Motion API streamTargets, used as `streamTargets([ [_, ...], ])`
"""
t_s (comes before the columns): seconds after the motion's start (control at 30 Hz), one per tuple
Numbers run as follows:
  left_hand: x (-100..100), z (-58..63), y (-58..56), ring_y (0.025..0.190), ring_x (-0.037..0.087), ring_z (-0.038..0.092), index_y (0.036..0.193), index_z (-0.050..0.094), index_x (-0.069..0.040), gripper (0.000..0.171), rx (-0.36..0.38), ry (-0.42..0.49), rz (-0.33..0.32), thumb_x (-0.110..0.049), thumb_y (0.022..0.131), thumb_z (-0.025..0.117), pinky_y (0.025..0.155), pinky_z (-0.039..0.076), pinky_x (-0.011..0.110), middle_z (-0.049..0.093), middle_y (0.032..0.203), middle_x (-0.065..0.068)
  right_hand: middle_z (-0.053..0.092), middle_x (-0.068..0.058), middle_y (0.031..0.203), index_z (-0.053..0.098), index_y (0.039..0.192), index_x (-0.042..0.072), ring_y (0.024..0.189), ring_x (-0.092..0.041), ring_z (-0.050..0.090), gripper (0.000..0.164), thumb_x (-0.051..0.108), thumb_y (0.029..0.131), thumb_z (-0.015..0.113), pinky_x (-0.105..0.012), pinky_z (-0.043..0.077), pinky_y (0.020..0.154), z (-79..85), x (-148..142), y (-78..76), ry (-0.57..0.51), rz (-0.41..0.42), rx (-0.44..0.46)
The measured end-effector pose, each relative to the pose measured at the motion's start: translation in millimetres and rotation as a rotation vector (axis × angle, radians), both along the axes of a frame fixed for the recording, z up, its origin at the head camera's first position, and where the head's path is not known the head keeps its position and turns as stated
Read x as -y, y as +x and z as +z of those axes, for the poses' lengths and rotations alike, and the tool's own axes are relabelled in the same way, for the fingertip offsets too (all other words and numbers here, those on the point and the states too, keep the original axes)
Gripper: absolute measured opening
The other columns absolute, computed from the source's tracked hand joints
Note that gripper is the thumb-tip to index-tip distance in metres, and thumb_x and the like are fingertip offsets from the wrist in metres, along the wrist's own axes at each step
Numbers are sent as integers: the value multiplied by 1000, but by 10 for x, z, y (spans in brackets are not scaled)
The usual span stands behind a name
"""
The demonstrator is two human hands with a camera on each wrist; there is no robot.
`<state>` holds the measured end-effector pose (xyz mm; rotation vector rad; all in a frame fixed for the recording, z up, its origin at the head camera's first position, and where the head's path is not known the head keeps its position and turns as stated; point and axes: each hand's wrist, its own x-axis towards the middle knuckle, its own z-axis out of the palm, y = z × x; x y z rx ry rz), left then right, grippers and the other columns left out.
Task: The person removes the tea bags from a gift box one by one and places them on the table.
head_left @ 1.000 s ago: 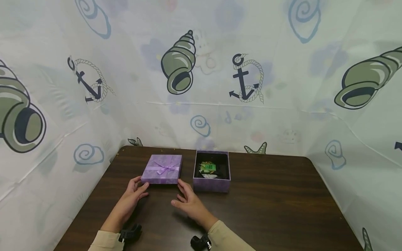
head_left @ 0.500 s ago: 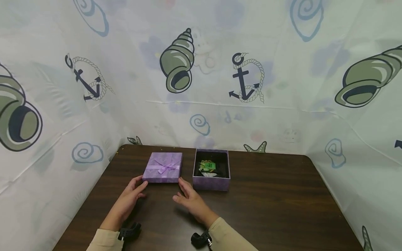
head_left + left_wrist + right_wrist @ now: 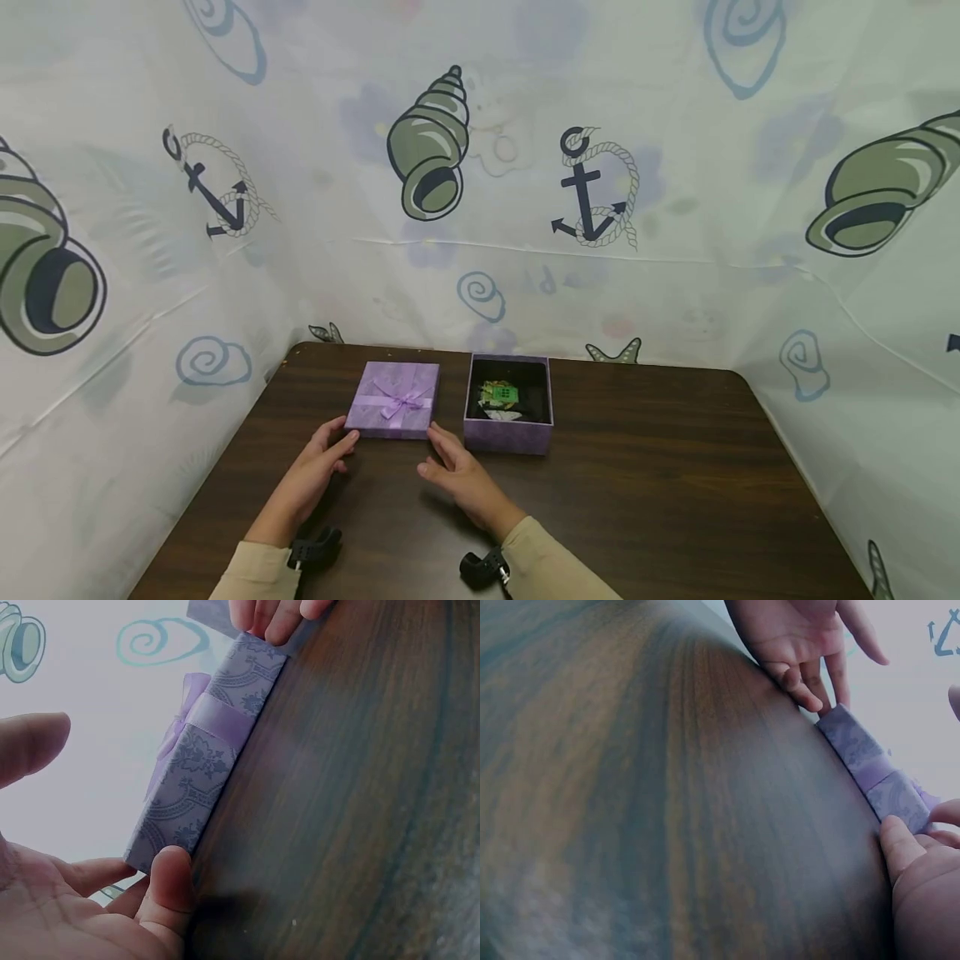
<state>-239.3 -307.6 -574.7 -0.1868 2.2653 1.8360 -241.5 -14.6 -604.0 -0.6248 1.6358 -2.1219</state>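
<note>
A flat lavender gift box lid point(image 3: 392, 400) with a ribbon and bow lies on the table, bow side up. At its front left corner, my left hand point(image 3: 303, 477) touches it with the fingertips. My right hand point(image 3: 468, 483) has its fingertips at the front right corner. In the left wrist view, the patterned front side of the lid point(image 3: 199, 761) runs between both hands. Just right of the lid stands the matching purple box base point(image 3: 507, 437), uncovered, with a black inside. Inside it lies a small green and yellow packet point(image 3: 498, 395) with a white part; its kind is unclear.
A dark wooden table point(image 3: 660, 483) holds everything, with its far edge against a white curtain point(image 3: 330, 208) printed with shells and anchors. A narrow strip of table separates lid and box base. Each wrist bears a black strapped device point(image 3: 315, 547).
The front of the lid has shifted slightly to the right, with both hands following at its corners. The box base and packet stay put; the head view tilts a little.
</note>
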Motion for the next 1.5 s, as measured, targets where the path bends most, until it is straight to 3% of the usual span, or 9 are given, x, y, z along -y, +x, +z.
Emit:
streamTargets([
  [0.23, -3, -20, 3, 136, 29, 41, 172, 13, -2, 79, -8, 11, 18, -35, 115, 56, 91, 47, 26, 21, 172, 20, 10, -18, 184, 33, 168, -5, 171, -37, 10, 71, 6, 107, 68, -48, 27, 134, 20, -5, 9, 33, -8, -17],
  [0.4, -8, -14, 14, 129, 25, 44, 172, 15, -3, 79, -18, 24, 32, -37, 115, 57, 89, 48, 26, 25, 169, 18, 15, -20, 182, 40, 164, -7, 170, -38, 17, 65, 7, 107, 68, -51, 27, 134, 120, -36, 23, 50, -6, -90],
  [0.6, 24, 25, 55, 130, 26, 50, 171, 20, -5, 81, -58, 11, 81, -38, 112, 65, 88, 52, 28, 22, 176, 18, 57, -37, 152, 54, 152, -9, 144, -46, 59, 46, 10, 111, 63, -43, 55, 115, 282, -54, 60, -7, -32, -109],
  [0.73, 49, 56, 91, 122, 19, 58, 168, 27, -5, 75, -133, 29, 152, -36, 111, 65, 85, 54, 28, 29, 172, 15, 70, -40, 126, 61, 140, -9, 119, -53, 73, 36, 14, 113, 61, -45, 64, 98, 352, -73, 93, -30, -38, -90],
  [0.9, 21, 135, 132, 108, 13, 66, 160, 39, -8, 61, -266, 57, 201, -30, 111, 67, 84, 56, 25, 46, 154, 4, 69, -44, 117, 64, 133, -9, 110, -63, 71, 32, 16, 113, 61, -51, 66, 93, 453, -140, 102, -41, -40, -103],
  [1.03, -72, 243, 179, 108, 9, 68, 156, 46, -11, 53, -363, 92, 211, -24, 110, 69, 87, 58, 22, 52, 143, -8, 75, -31, 110, 63, 132, -10, 106, -55, 76, 32, 15, 113, 61, -54, 65, 94, 567, -219, 91, -50, -64, -108],
  [1.2, -267, 421, 223, 114, 2, 69, 155, 47, -5, 51, -482, 126, 151, -13, 109, 68, 89, 61, 23, 55, 147, -9, 76, -21, 106, 65, 130, -6, 98, -28, 82, 28, 16, 113, 61, -45, 66, 93, 725, -380, 48, -74, -127, -151],
  [1.37, -483, 508, 210, 116, 7, 69, 156, 48, -3, 51, -537, 47, 47, -10, 109, 67, 88, 63, 27, 53, 153, -8, 75, -22, 102, 62, 129, -14, 95, -28, 80, 35, 17, 112, 63, -39, 66, 92, 814, -550, -8, -79, -251, -201],
  [1.5, -672, 532, 157, 113, 6, 68, 155, 51, -7, 51, -535, 10, -26, -12, 108, 70, 87, 63, 27, 51, 157, 2, 74, -19, 101, 63, 127, -15, 91, -22, 78, 36, 18, 111, 65, -35, 65, 92, 845, -664, -65, -66, -372, -214],
])
